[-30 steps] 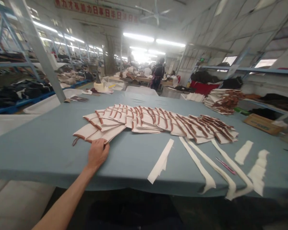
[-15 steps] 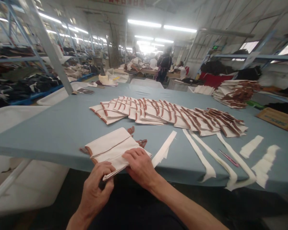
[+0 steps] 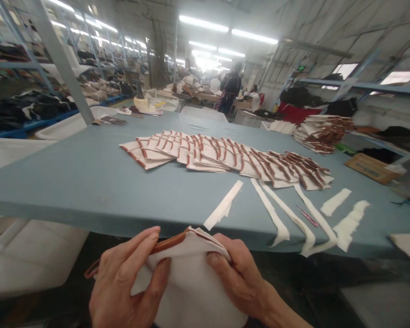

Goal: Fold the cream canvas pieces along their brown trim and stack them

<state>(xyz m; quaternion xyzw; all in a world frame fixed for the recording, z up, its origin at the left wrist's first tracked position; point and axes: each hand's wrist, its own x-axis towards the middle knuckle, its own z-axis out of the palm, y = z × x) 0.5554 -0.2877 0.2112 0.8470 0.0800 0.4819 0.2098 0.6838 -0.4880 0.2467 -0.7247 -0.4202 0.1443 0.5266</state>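
A cream fabric piece with brown edging [image 3: 191, 278] hangs in front of me, below the table's near edge. My left hand [image 3: 130, 278] grips its brown-trimmed upper edge between thumb and fingers. On the other side my right hand [image 3: 237, 273] pinches the same piece near its upper right corner, thumb on the face towards me. The two edges meet in a raised corner between my hands. A brown strap end pokes out left of my left hand. The lower part of the piece runs out of view.
Across the blue-covered table [image 3: 71, 182] lies an overlapping row of similar cream pieces [image 3: 212, 152]. Nearer are pale strips [image 3: 223, 205] and pink-handled tweezers or snips [image 3: 307, 216]. A taller stack [image 3: 323, 132], a cardboard box [image 3: 372, 167] and a phone-like object [image 3: 113, 120] stand farther off.
The fabric piece has come off the table towards me and now hangs upright, turned round. Both hands have shifted their hold to its upper edge and corner. The view has moved slightly.
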